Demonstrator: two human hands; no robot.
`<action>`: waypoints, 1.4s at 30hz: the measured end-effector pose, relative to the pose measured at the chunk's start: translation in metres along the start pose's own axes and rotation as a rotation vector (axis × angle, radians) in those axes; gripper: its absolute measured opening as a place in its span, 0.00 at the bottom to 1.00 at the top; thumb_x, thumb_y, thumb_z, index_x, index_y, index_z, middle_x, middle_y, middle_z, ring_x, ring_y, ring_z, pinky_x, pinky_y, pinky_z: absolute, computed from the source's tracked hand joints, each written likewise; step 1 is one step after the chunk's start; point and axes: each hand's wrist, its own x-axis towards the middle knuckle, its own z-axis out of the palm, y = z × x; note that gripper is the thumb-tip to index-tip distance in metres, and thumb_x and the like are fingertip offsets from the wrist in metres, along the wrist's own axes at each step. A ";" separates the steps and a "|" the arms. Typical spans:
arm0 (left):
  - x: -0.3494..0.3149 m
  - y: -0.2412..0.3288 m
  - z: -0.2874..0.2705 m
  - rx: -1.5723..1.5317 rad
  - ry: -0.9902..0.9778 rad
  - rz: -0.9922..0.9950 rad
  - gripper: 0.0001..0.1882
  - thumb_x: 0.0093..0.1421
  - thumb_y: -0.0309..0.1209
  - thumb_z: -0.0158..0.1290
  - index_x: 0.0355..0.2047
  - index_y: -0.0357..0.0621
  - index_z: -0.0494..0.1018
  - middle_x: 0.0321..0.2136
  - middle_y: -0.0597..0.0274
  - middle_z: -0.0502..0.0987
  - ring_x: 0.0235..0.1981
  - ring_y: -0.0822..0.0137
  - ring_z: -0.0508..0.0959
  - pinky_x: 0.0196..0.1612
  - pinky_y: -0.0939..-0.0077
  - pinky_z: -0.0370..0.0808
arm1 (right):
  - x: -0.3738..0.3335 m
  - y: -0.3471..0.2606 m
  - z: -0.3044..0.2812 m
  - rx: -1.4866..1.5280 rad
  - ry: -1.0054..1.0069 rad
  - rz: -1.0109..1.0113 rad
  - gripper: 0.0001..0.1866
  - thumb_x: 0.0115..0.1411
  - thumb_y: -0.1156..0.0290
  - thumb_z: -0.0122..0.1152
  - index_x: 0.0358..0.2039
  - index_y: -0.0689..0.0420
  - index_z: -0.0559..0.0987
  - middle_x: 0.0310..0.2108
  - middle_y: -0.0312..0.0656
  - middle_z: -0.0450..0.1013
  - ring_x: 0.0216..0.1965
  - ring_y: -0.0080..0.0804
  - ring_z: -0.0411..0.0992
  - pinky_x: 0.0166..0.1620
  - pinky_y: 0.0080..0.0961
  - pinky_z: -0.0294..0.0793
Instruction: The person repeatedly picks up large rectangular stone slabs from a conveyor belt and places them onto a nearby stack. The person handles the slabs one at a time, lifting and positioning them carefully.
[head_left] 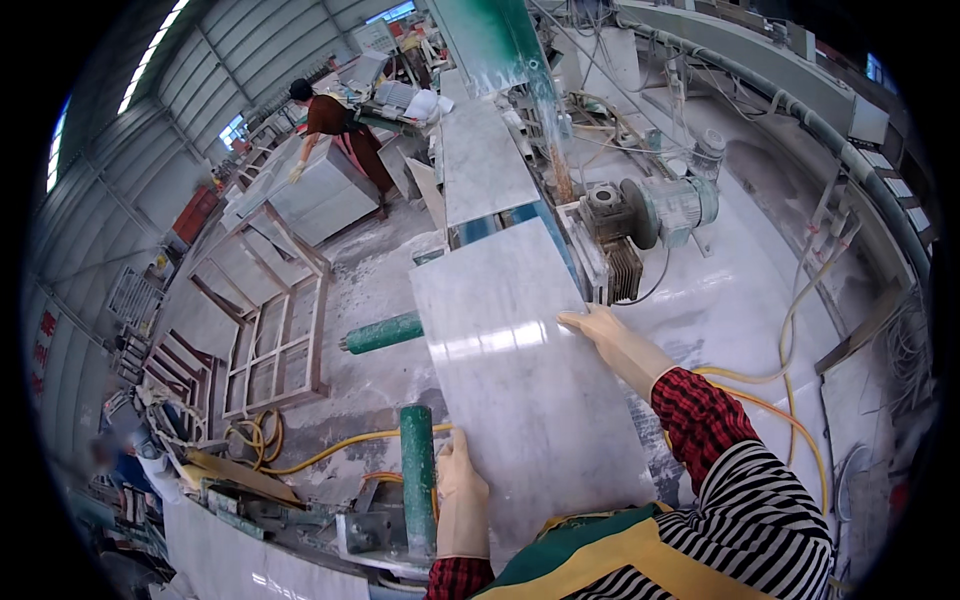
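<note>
A polished white stone slab (515,370) with faint grey veins lies in front of me, its near end close to my apron. My left hand (462,490), in a pale glove, is closed on the slab's left edge near the bottom. Farther up, my right hand (605,335), gloved too, grips the right edge with the thumb on top; its other fingers are hidden underneath. Beyond the slab's far end, a second pale slab (487,165) rests on the machine line. Two green rollers, one upright (417,480) and one lying sideways (385,332), stick out on the slab's left.
An electric motor (670,210) with a gearbox stands right of the line. Yellow hoses (340,437) cross the floor on both sides. At the left is a metal frame rack (275,330). Farther back, another person (345,135) leans over a stack of slabs (310,195).
</note>
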 end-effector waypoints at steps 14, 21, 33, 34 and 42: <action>0.175 0.005 0.066 0.054 -0.283 -0.083 0.24 0.68 0.49 0.54 0.55 0.45 0.76 0.50 0.57 0.79 0.49 0.65 0.78 0.53 0.67 0.75 | 0.082 0.002 0.024 0.482 0.092 0.586 0.55 0.57 0.61 0.76 0.74 0.70 0.52 0.69 0.59 0.62 0.63 0.48 0.70 0.62 0.43 0.73; 0.207 0.010 0.090 -0.060 -0.283 -0.165 0.17 0.71 0.44 0.54 0.47 0.44 0.77 0.39 0.64 0.79 0.41 0.71 0.75 0.46 0.71 0.75 | 0.121 0.021 0.031 0.448 0.135 0.600 0.53 0.59 0.60 0.75 0.73 0.70 0.53 0.67 0.59 0.65 0.63 0.47 0.71 0.63 0.44 0.72; 0.227 0.050 0.103 -0.254 -0.421 -0.260 0.21 0.71 0.42 0.55 0.57 0.42 0.75 0.48 0.63 0.80 0.46 0.69 0.79 0.50 0.69 0.77 | 0.012 0.018 0.009 0.661 -0.083 0.578 0.24 0.69 0.61 0.63 0.59 0.63 0.76 0.51 0.44 0.79 0.48 0.33 0.79 0.52 0.33 0.80; 0.233 0.037 0.093 -0.352 -0.489 -0.234 0.22 0.71 0.42 0.55 0.58 0.41 0.74 0.49 0.62 0.80 0.47 0.68 0.79 0.51 0.68 0.77 | -0.011 0.000 0.009 0.727 -0.149 0.632 0.24 0.69 0.61 0.63 0.60 0.62 0.76 0.51 0.43 0.79 0.48 0.33 0.79 0.52 0.32 0.79; 0.167 -0.011 0.033 -0.282 -0.711 -0.373 0.27 0.73 0.46 0.51 0.61 0.36 0.71 0.54 0.57 0.79 0.52 0.62 0.80 0.56 0.64 0.77 | -0.047 -0.015 0.018 0.739 -0.154 0.619 0.29 0.66 0.64 0.67 0.64 0.61 0.72 0.56 0.44 0.77 0.53 0.35 0.77 0.55 0.33 0.78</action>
